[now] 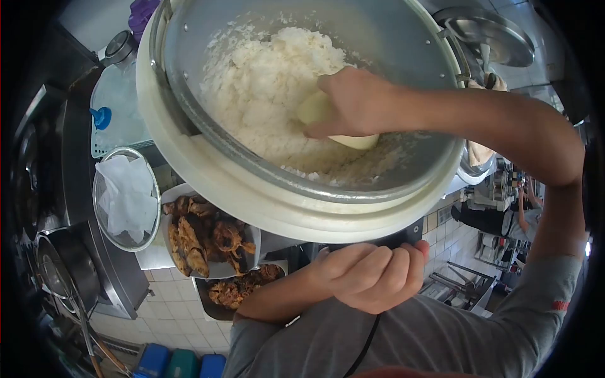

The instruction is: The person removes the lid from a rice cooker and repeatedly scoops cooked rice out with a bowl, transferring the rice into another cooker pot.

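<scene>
A large metal pot (391,170) with side handles sits tilted toward me inside a wide cream-coloured outer container (283,217). Cooked white rice (252,82) is heaped in it, mostly on the left and in the middle. My right hand (362,104) reaches in from the right, its fingers closed on a pale yellow bowl (318,112). The bowl's lower edge meets the rice, and part of it is hidden behind the hand. Just below the container's near edge, my left hand (375,274) is curled into a fist in front of my chest, with nothing seen sticking out of it.
On the left are a strainer (128,208) lined with white paper, a plate of fried pieces (200,236) and a metal tray of browned food (242,291). A round metal lid (488,36) is at upper right. Another person (495,220) stands in the background at right.
</scene>
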The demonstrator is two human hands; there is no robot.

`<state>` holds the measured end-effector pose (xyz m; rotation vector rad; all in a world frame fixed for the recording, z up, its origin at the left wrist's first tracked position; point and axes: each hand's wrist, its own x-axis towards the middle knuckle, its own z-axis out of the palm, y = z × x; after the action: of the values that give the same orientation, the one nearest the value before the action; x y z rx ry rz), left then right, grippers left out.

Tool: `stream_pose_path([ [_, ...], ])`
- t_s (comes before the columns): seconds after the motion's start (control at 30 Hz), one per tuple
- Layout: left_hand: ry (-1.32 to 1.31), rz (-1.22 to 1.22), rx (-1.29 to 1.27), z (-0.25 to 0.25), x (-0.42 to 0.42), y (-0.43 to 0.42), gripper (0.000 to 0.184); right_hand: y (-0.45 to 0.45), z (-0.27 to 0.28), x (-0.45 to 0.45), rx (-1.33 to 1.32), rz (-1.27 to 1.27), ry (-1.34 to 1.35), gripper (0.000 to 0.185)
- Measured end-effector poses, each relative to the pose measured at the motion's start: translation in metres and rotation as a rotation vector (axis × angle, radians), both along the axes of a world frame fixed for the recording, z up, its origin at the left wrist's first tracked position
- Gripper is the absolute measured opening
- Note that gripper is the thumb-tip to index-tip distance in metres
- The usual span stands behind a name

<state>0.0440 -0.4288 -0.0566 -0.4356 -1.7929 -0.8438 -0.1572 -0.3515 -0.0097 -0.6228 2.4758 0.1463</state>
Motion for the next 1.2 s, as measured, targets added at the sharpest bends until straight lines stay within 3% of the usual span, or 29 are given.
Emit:
stream_pose_path([
  [0.13, -0.009, 0.053, 0.013, 0.0, 0.002, 0.004, 0.013, -0.001, -0.021, 0.0, -0.123, -0.291, -0.052, 0.072],
  [0.23, -0.019, 0.082, 0.012, 0.0, 0.004, 0.007, 0.014, -0.005, -0.028, -0.002, -0.068, -0.49, -0.12, 0.076],
  [0.37, -0.024, 0.068, 0.028, -0.002, 0.004, 0.007, 0.015, -0.003, -0.044, -0.002, -0.135, -0.629, -0.162, 0.079],
  [0.53, 0.003, 0.092, 0.035, -0.002, 0.001, 0.009, 0.016, 0.01, -0.065, 0.0, -0.367, -0.772, -0.201, 0.066],
  [0.7, 0.007, 0.099, 0.016, 0.002, 0.0, 0.008, 0.015, 0.007, -0.051, 0.014, -0.617, -0.948, -0.291, 0.061],
  [0.8, 0.005, 0.093, 0.022, 0.002, 0.001, 0.008, 0.015, -0.013, -0.005, 0.022, -0.673, -1.03, -0.341, 0.06],
  [0.87, -0.008, 0.085, 0.007, 0.004, 0.001, 0.006, 0.015, -0.023, 0.016, 0.021, -0.661, -1.051, -0.355, 0.06],
  [0.97, -0.024, 0.076, -0.001, 0.007, 0.002, 0.004, 0.014, -0.02, 0.023, -0.01, -0.931, -0.825, -0.273, 0.06],
  [1.1, -0.006, 0.028, 0.029, 0.005, 0.002, 0.003, 0.013, 0.002, 0.035, -0.05, -0.768, -0.745, -0.371, 0.067],
  [1.17, 0.002, 0.038, 0.04, 0.005, 0.001, 0.004, 0.012, 0.015, 0.045, -0.045, -0.275, -0.419, -0.096, 0.071],
  [1.2, 0.005, 0.04, 0.045, 0.006, 0.0, 0.004, 0.012, 0.015, 0.044, -0.046, -0.271, -0.416, -0.092, 0.071],
])
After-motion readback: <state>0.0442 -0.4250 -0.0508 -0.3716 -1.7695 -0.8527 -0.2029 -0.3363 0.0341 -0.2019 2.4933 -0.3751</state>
